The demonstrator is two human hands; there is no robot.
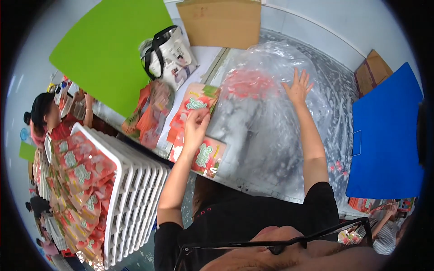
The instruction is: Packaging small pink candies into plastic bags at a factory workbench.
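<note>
My left hand (pixel 197 125) is closed, fingers bent and pressed together at the edge of a red and green printed packet (pixel 194 97). Just below it lies a second packet of the same look (pixel 210 156), near the table's front edge. Over on the right, my right hand (pixel 298 86) is open, fingers spread on a large clear plastic bag (pixel 280 131). The bag is crumpled and spreads across the table, its far end bunched up. Red printed material (pixel 253 83) shows blurred through the film; what it is exactly, I cannot tell.
Stacked white plastic trays (pixel 131 194) with many printed packets stand at left. Behind are a tote bag (pixel 176 56), a clear bag of packets (pixel 151 113), a green board (pixel 108 45) and a cardboard box (pixel 219 22). A blue board (pixel 386 140) borders the right. People work nearby.
</note>
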